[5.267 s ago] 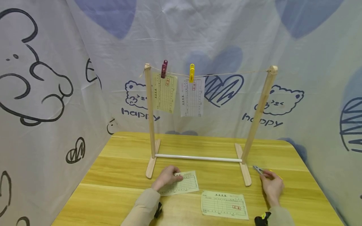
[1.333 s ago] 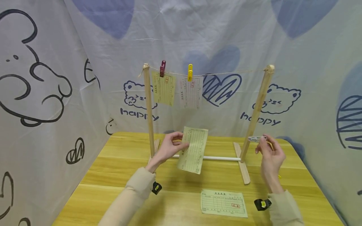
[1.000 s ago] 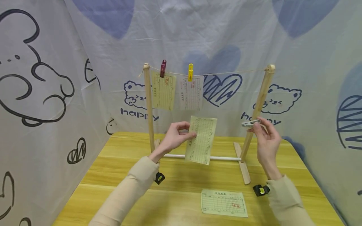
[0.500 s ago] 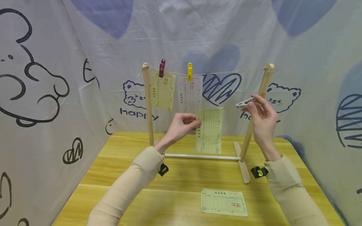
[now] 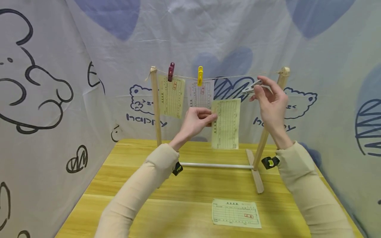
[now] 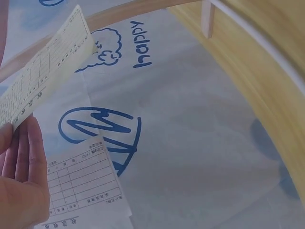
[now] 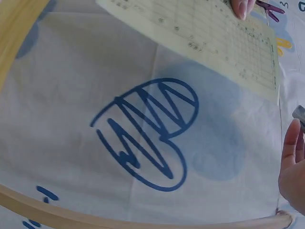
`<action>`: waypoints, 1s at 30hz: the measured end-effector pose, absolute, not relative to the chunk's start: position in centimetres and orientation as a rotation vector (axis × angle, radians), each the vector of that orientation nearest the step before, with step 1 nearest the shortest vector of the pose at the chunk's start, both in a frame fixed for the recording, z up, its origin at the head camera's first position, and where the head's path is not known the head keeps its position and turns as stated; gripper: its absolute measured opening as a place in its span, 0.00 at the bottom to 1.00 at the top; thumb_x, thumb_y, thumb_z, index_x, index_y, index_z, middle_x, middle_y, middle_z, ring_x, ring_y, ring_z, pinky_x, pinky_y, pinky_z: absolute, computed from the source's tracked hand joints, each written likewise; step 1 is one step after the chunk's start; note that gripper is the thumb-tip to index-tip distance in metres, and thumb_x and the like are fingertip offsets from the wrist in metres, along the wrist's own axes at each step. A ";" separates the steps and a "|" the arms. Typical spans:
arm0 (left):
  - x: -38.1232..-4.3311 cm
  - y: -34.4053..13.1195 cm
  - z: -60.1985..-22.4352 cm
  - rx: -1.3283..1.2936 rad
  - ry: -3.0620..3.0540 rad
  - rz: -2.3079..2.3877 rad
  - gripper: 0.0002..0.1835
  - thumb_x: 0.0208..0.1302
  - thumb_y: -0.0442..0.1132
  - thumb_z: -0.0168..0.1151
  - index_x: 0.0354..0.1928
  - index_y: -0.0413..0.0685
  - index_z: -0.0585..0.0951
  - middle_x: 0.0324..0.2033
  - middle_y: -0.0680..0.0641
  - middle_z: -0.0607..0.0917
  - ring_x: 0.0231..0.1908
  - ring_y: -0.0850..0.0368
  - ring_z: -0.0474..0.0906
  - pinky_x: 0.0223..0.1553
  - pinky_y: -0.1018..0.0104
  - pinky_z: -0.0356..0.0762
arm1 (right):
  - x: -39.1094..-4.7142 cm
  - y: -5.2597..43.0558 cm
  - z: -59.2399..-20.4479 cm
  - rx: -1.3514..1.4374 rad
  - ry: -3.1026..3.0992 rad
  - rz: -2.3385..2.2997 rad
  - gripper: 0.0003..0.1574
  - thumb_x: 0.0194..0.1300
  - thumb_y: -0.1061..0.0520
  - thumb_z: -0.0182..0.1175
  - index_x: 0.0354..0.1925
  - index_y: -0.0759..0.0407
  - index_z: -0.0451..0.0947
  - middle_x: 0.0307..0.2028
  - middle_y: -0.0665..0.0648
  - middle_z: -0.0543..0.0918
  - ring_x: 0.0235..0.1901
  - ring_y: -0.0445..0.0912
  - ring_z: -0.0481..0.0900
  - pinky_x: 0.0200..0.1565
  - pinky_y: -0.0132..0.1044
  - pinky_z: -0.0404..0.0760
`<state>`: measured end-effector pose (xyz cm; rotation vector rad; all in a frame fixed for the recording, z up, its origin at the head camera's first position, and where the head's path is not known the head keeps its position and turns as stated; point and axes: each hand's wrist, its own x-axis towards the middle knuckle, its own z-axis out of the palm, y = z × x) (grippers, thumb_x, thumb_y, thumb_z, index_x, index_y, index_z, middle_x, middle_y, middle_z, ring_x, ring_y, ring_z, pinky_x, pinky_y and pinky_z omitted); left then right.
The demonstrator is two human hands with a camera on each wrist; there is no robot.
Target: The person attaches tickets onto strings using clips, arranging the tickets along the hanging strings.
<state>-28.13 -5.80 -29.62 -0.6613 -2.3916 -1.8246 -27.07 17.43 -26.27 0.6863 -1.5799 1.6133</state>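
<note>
My left hand (image 5: 194, 123) pinches the left edge of a pale green printed slip (image 5: 227, 127), holding it upright in the air below the string (image 5: 232, 77). In the left wrist view the slip (image 6: 52, 59) rises from between thumb and fingers. To its upper right, my right hand (image 5: 273, 104) grips a grey clothespin (image 5: 251, 88) between thumb and fingers, its tip pointing left, just under the string. Only the end of the clothespin (image 7: 299, 113) shows in the right wrist view. A maroon clothespin (image 5: 171, 72) and a yellow clothespin (image 5: 200, 76) fasten two slips to the string.
The string runs between the left post (image 5: 156, 109) and right post (image 5: 265, 138) of a wooden stand, joined low down by a white rod (image 5: 214, 165). Another green slip (image 5: 236, 214) lies on the wooden table (image 5: 184, 216) near the front. A patterned cloth (image 5: 113, 49) hangs behind.
My left hand has lifted the slip from the table, raising it rightward toward the string. My right hand has brought the grey clothespin up and left from the table's right side.
</note>
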 end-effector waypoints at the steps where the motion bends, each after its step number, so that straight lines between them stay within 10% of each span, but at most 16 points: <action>1: -28.2 -5.7 -29.5 -0.650 -2.385 -1.826 0.11 0.68 0.37 0.66 0.45 0.37 0.87 0.41 0.36 0.90 0.36 0.53 0.90 0.43 0.61 0.89 | -27.2 17.3 -25.9 0.694 -1.585 1.617 0.17 0.72 0.62 0.59 0.57 0.61 0.80 0.39 0.46 0.81 0.28 0.38 0.82 0.35 0.28 0.84; 30: -30.0 -3.3 -26.1 -0.487 -2.329 -1.791 0.13 0.69 0.40 0.66 0.47 0.37 0.87 0.42 0.37 0.90 0.35 0.46 0.90 0.32 0.66 0.89 | -30.5 15.4 -20.9 0.753 -1.808 1.540 0.14 0.70 0.64 0.60 0.53 0.63 0.80 0.43 0.50 0.86 0.42 0.41 0.86 0.24 0.30 0.85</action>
